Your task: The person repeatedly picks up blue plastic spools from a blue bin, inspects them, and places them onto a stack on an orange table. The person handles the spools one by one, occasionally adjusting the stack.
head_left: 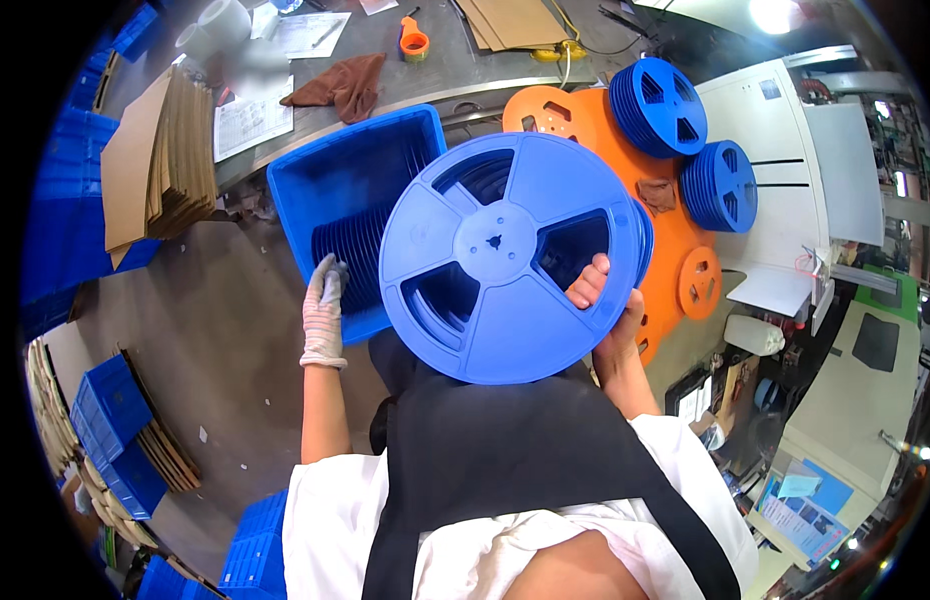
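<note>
A stack of round blue plastic reels (505, 355) is held up in front of my chest, its flat face toward me. My right hand (607, 310) is bare and grips the stack at its right edge, fingers hooked through a window of the front reel. In a white glove, my left hand (325, 312) is at the left side of a blue bin (287, 195), fingers extended toward a row of more blue reels (345, 250) standing inside. Whether its fingertips press on the reels or on the rim, I cannot make out. The held stack hides part of the bin.
Two more stacks of blue reels (675, 110) stand on an orange surface (675, 225) to the right. Cardboard sheets (150, 165) are piled at the left. A brown cloth (343, 88) and an orange tape roll (414, 42) lie on the metal bench (455, 65). Blue crates (110, 400) stand lower left.
</note>
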Motion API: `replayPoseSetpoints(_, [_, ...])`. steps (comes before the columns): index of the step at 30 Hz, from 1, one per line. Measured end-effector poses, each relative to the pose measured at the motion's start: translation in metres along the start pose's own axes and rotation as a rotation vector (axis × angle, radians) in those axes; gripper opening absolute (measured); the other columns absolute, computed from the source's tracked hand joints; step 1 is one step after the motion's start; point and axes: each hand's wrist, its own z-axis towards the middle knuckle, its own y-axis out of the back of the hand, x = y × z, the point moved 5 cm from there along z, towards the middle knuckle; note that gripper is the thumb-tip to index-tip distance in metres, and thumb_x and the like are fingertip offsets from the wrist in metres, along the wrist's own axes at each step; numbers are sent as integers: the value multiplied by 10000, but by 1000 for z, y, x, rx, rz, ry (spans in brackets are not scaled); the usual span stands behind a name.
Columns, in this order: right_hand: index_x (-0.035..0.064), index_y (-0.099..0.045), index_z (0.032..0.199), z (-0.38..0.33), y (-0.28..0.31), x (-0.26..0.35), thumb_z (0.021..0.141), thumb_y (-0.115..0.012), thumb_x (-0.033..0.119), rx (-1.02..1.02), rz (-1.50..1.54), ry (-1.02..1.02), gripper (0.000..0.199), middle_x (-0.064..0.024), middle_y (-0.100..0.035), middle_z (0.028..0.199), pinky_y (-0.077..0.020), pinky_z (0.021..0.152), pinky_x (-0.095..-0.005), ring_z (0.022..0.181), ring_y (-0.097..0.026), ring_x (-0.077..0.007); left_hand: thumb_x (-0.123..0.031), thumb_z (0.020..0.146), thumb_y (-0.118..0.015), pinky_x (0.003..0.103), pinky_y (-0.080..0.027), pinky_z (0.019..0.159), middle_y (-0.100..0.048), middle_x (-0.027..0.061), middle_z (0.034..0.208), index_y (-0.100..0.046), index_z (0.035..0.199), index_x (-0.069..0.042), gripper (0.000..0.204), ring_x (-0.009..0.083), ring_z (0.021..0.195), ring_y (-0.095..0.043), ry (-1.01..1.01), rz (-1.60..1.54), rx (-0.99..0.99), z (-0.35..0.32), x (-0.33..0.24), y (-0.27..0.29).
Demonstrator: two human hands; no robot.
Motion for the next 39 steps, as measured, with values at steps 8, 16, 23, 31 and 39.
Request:
replayPoseSetpoints(8, [87,-478,1002,-16,-17,-13,682,-729,173,94,-85,19,416,18,-411,709,-381,679,-284,632,-406,-116,-123,987,-552,271,-472,943,-647,84,1188,-595,1280,-39,308,150,1076,-601,-197,153,77,-9,-45,-37])
replayPoseSetpoints(16, [78,-481,1012,-18,-35,-9,686,-756,198,38,-224,66,444,-1,-423,761,-374,692,-293,681,-421,-138,-70,933,-585,280,-496,859,-678,131,1057,-650,1178,-23,258,182,947,-646,-401,463,145,-18,-73,-87])
replayPoseSetpoints(23, [51,-496,1187,-13,-33,-12,735,-798,329,-130,-445,-4,611,-40,-532,983,-444,833,-356,881,-528,-199,-409,942,-574,331,-505,713,-672,114,871,-558,1292,-49,502,207,714,-612,55,398,610,-25,-53,-164])
replayPoseSetpoints(31, [16,-533,1248,-8,-65,-35,695,-852,137,-186,-743,-52,650,-95,-631,1165,-483,946,-370,1084,-602,-223,-418,796,-726,371,-388,1057,-421,259,1423,-199,1520,-35,974,349,1282,-463,219,369,640,-27,-69,-198])
replayPoseSetpoints(39, [47,-506,1212,-21,-23,-12,868,-683,350,-183,-389,-19,492,-91,-605,1021,-443,958,-411,992,-576,-244,-329,665,-782,475,-472,890,-593,255,1077,-469,1419,-192,828,411,987,-590,-412,963,91,-41,-133,-157])
